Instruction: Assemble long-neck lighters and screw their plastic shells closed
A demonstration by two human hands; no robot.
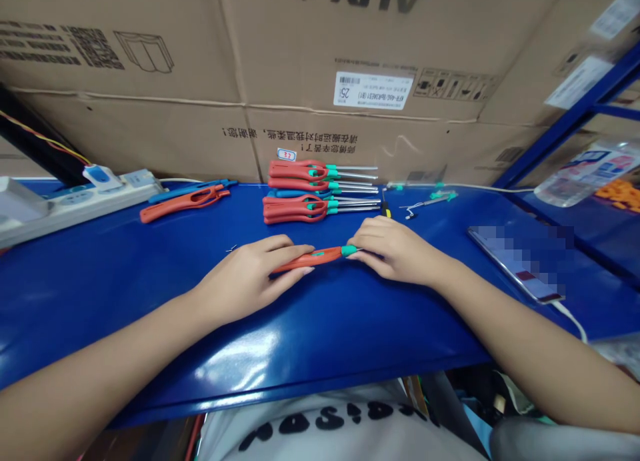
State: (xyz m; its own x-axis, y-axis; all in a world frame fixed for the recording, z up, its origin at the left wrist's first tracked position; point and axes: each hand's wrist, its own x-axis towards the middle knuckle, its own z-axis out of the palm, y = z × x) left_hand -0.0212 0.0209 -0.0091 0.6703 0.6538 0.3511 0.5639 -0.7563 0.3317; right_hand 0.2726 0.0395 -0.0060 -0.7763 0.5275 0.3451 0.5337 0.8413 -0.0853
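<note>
An orange-red lighter (325, 256) with a green collar lies roughly level just above the blue table, between my two hands. My left hand (255, 274) is closed round its handle end, thumb below and fingers above. The fingers of my right hand (393, 249) pinch the lighter's tip end just past the green collar, hiding most of the metal rod. Behind my hands, several red lighters (295, 209) and a blue one are stacked, their metal rods pointing right.
Orange and blue handle shells (183, 203) lie beside a white power strip (75, 204) at the left. Small green-ended parts (435, 198) are at the back right. A charging phone (515, 264) and a plastic bottle (575, 177) are on the right. Cardboard (175, 121) stands behind.
</note>
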